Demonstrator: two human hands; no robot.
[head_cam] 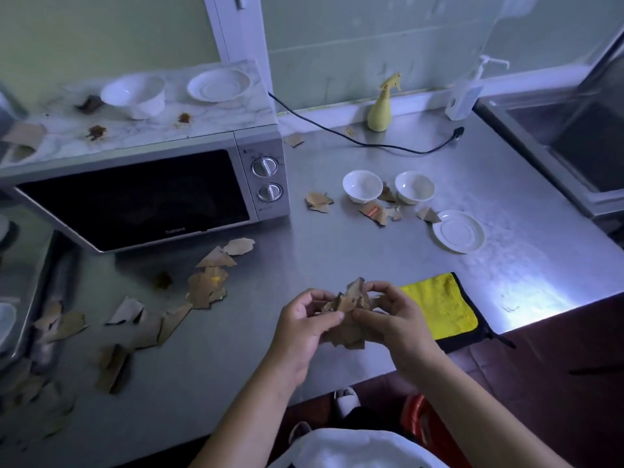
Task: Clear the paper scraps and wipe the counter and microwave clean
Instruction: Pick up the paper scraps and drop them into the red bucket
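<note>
Scraps (pixel 345 336) between left hand (pixel 300 329) and right hand (pixel 395 319), long axis forward

the right edge cuts off the sink (pixel 537 160), and microwave lettering (pixel 175 229) is unreadable.

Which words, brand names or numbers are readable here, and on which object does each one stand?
Nothing reads with certainty.
On the microwave door, lower edge: a small brand word, too blurred to read.
Around the dials: small markings, too small to read.
On the pump bottle: a pale label, blurred.
On one paper scrap: orange print, no legible letters.
</note>
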